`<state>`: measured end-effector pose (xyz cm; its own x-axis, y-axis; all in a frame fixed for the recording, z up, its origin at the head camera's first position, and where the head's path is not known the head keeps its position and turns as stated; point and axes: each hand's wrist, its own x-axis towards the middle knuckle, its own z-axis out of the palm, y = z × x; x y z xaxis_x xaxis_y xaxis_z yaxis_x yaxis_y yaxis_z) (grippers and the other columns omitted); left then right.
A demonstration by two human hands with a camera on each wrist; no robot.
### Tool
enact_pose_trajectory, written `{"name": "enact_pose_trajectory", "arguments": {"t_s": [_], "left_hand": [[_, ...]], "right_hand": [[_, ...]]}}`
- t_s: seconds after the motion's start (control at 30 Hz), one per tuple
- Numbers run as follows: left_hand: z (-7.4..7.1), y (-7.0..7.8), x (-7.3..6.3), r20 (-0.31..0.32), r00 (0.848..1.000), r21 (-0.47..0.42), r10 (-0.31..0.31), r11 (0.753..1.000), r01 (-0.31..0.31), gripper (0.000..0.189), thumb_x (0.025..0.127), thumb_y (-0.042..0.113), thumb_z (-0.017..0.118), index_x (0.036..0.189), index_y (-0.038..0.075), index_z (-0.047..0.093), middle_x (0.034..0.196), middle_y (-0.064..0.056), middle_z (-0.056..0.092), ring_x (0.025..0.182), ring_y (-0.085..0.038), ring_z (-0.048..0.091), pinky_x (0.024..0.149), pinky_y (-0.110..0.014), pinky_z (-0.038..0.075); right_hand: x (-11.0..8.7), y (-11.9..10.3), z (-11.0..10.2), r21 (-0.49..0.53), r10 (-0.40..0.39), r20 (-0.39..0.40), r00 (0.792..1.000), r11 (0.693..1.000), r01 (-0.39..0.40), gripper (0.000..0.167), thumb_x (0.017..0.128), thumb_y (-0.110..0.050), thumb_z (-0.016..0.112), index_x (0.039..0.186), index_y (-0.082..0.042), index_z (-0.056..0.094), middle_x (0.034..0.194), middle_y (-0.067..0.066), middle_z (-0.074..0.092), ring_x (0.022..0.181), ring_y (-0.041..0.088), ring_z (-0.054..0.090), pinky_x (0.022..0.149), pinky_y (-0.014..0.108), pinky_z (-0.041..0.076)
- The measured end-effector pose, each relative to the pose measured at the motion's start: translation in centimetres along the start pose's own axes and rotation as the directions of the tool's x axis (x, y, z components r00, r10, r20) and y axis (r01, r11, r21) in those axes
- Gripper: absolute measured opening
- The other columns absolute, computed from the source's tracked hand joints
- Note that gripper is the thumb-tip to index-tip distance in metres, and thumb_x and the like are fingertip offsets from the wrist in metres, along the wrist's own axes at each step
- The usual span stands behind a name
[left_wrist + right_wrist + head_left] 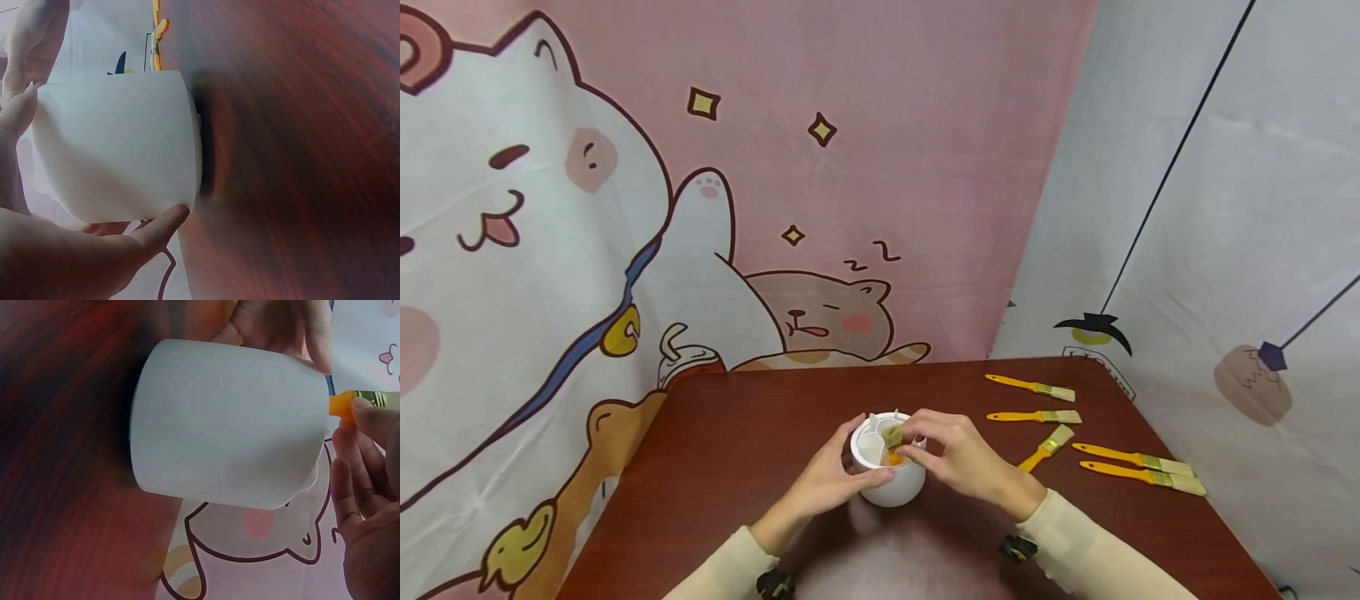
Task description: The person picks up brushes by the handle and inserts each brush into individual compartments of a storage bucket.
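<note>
White holder (891, 490), upright, apparently standing on the dark red table (752, 433). From the left: left hand (823, 483) curled round its side, thumb lying just below the near rim. At the holder's mouth, one orange-yellow-handled brush (340, 405), bristles up, handle partly inside. Right hand (966, 454) pinches it between thumb and fingers, close to the ferrule (370, 398). Further right, five more lie loose: upper brush (1030, 386), second brush (1033, 417), slanted brush (1047, 447), then a close pair (1142, 475). We judge the work early: one brush at the holder, five outside. Going in seems likelier than coming out; one moment cannot settle it.

Hard to make out, left to right: most left fingers pass behind the holder in the head view. Inner dividers (871, 429) show, but we cannot tell which compartment takes the handle, or how deep. Right fingers mask part of the held brush; the right wrist seems to cover the slanted one's handle end.
</note>
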<state>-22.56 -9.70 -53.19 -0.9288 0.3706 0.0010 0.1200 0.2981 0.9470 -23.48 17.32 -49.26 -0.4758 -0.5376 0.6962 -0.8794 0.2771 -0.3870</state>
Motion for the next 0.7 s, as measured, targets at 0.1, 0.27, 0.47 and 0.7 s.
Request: {"name": "enact_pose_trajectory", "arguments": {"t_s": [0.1,0.27,0.47,0.7], "left_hand": [[0.01,-0.03,-0.12,0.004,1.0,-0.007,0.007,1.0,-0.007,0.116,0.093,0.037,0.1,0.182,0.006,0.033,0.168,-0.023,0.061,0.149,-0.034,0.067,0.117,-0.05,0.063],[0.02,-0.08,-0.06,0.007,1.0,-0.029,0.014,0.999,-0.014,0.117,0.093,0.035,0.1,0.182,0.003,0.03,0.168,-0.024,0.061,0.15,-0.036,0.066,0.116,-0.048,0.063],[-0.09,0.01,-0.14,0.014,0.999,-0.044,0.029,0.999,-0.028,0.117,0.094,0.032,0.1,0.182,0.002,0.03,0.168,-0.024,0.06,0.151,-0.037,0.066,0.115,-0.045,0.064],[-0.07,-0.04,-0.02,0.009,1.0,-0.058,0.004,0.998,-0.004,0.117,0.093,0.034,0.101,0.182,0.005,0.031,0.169,-0.022,0.06,0.151,-0.035,0.066,0.118,-0.053,0.062]], "right_hand": [[-0.2,0.11,0.12,-0.034,-0.021,0.03,0.999,0.999,0.022,0.031,0.092,0.001,0.097,0.115,-0.016,0.084,0.108,-0.004,0.082,0.091,0.01,0.074,0.075,0.025,0.066],[-0.32,0.07,0.12,-0.129,-0.06,0.095,0.994,0.989,0.072,0.033,0.092,-0.003,0.098,0.119,-0.015,0.086,0.112,-0.005,0.085,0.098,0.011,0.074,0.086,0.023,0.063],[-0.29,-0.37,-0.15,-0.251,-0.063,0.169,0.984,0.962,0.104,0.032,0.093,-0.011,0.099,0.123,-0.017,0.09,0.113,-0.008,0.084,0.099,0.01,0.071,0.087,0.029,0.057],[-0.32,-0.68,-0.56,-0.276,-0.034,0.185,0.982,0.957,0.085,0.036,0.094,-0.017,0.1,0.128,-0.019,0.09,0.117,-0.009,0.084,0.104,0.008,0.073,0.09,0.03,0.056]]}}
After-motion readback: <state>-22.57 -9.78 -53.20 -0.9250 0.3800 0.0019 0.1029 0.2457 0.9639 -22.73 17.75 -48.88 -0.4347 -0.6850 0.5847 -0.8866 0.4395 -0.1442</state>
